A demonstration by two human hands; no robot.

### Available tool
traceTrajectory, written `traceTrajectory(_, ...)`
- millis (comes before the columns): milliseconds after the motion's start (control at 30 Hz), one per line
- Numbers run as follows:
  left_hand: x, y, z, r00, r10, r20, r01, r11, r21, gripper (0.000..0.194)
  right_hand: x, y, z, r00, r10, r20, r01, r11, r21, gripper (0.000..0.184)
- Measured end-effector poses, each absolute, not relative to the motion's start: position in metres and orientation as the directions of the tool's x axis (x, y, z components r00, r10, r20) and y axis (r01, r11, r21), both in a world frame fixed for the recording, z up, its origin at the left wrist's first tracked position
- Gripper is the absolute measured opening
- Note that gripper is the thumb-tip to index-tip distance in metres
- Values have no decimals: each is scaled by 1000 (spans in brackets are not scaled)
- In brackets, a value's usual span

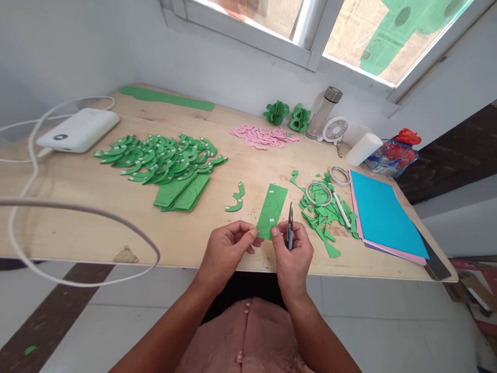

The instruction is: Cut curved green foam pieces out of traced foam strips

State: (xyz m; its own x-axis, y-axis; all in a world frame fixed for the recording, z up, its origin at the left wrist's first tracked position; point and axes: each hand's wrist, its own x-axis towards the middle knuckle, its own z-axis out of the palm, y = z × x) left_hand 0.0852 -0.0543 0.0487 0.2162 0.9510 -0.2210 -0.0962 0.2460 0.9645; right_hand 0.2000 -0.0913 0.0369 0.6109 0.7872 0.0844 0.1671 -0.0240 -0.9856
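Note:
Between my hands, near the table's front edge, is a green paper strip [272, 204] with curved pencil lines and small white tape pieces on it. My left hand [229, 247] pinches its lower left corner. The thumb of my right hand [293, 254] presses the lower right edge, while the same hand holds scissors [290, 228] with the blades pointing up and away from me. Just left of the strip lies a wavy green cutout [236, 199]. Further left is a stack of green paper rectangles [182, 191] beside a large heap of green cutouts [159, 155].
Green scraps [326, 220], a tape roll [339, 176] and a white pen [341, 210] lie to the right, by coloured sheets [388, 212]. Pink cutouts [264, 137], a bottle [324, 111] and a small fan [335, 129] are at the back. A white cable [31, 207] loops at left.

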Motion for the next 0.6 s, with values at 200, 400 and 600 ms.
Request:
traceTrajectory(200,82,-58,47,249,946,-209,-126,246,961,16,195,-94,39,612,788,70,158,-35,-987,21)
traceTrajectory(400,80,-66,47,266,933,-244,-187,298,936,17,191,-101,43,611,789,61,145,-36,-989,19)
traceTrajectory(600,77,-74,47,279,935,-221,-206,283,937,18,190,-107,40,608,792,54,58,24,-998,21)
